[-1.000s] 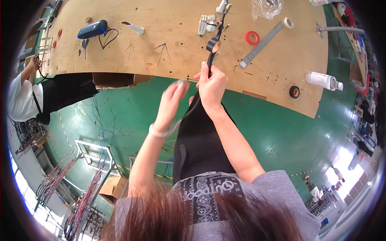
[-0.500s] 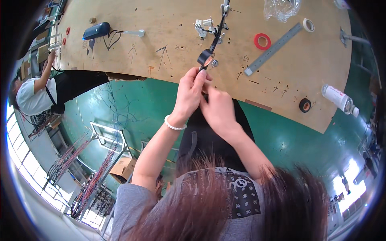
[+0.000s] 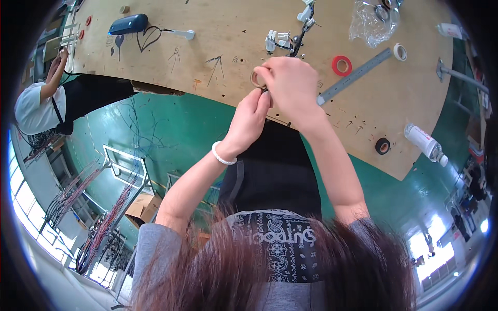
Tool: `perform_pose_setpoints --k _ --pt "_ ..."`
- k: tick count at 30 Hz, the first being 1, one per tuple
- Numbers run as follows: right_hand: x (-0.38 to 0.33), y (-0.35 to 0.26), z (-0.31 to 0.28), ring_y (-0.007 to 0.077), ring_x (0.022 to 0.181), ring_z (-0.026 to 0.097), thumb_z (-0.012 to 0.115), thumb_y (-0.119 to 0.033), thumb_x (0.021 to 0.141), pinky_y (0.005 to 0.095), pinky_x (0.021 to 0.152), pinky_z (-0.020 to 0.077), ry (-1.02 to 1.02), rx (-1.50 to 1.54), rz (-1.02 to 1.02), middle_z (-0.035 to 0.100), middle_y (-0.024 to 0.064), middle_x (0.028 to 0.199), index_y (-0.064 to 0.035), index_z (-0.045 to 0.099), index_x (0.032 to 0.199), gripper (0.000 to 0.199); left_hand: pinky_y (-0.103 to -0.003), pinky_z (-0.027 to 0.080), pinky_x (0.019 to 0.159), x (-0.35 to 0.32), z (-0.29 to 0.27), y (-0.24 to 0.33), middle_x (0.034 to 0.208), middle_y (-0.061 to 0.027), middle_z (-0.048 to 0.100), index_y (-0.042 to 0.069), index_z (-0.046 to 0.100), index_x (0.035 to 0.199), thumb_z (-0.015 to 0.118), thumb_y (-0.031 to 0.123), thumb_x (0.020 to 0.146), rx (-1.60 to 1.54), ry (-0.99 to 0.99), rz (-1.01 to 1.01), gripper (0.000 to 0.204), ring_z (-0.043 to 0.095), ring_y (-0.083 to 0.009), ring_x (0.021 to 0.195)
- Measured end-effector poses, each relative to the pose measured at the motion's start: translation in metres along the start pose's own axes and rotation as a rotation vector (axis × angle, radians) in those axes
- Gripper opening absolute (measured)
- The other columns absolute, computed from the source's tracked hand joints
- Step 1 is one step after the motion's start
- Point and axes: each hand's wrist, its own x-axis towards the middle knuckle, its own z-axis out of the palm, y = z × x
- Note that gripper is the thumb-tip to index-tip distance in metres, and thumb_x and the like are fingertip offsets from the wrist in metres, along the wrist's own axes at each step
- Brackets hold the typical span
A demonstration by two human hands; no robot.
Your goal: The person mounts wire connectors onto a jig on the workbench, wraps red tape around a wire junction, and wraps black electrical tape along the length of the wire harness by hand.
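A dark wire bundle (image 3: 298, 45) runs down the board toward me, with white connectors (image 3: 277, 40) beside it. My left hand (image 3: 248, 122) pinches the near end of the bundle at the board's front edge. Over that spot arches my right hand (image 3: 293, 85), its fingers closed on a roll of black tape (image 3: 256, 78) whose tan core faces me. The tape's strip and the wrapped part of the bundle are mostly hidden behind my fingers.
Right of my hands lie a red tape roll (image 3: 341, 66), a steel ruler (image 3: 358, 74), a white tape roll (image 3: 400, 52), a black tape roll (image 3: 382, 145) and a plastic bottle (image 3: 425, 141). A dark blue case (image 3: 128, 24) sits at left. Another person (image 3: 41, 109) works at far left.
My right hand has risen from below the tape roll to over the bundle and now grips the roll. The roll has turned and shifted slightly left. My left hand keeps its pinch.
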Motion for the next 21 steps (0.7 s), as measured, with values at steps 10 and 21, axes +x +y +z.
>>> perform_pose_setpoints --k 10,21 --pt "-0.087 0.041 0.042 0.0061 0.054 0.048 0.048 -0.026 0.103 0.0196 0.049 0.0382 0.112 1.026 0.513 0.061 -0.0026 0.084 -0.0051 0.059 0.122 0.031 -0.022 0.018 0.044 0.007 -0.029 0.032 0.062 0.0091 0.031 0.009 0.049 0.082 0.042 0.027 0.102 -0.655 -0.329 -0.483 0.028 0.024 -0.0030 0.048" --pt "-0.060 0.065 0.101 0.0037 0.068 0.049 0.055 -0.009 0.097 0.0195 0.057 0.0378 0.047 1.329 0.324 0.057 -0.0043 0.086 -0.0039 0.063 0.117 0.022 -0.022 0.020 0.044 0.017 -0.041 0.050 0.061 0.0101 0.030 0.010 0.049 0.083 0.040 0.026 0.103 -0.664 -0.390 -0.633 0.027 0.024 -0.0027 0.047"
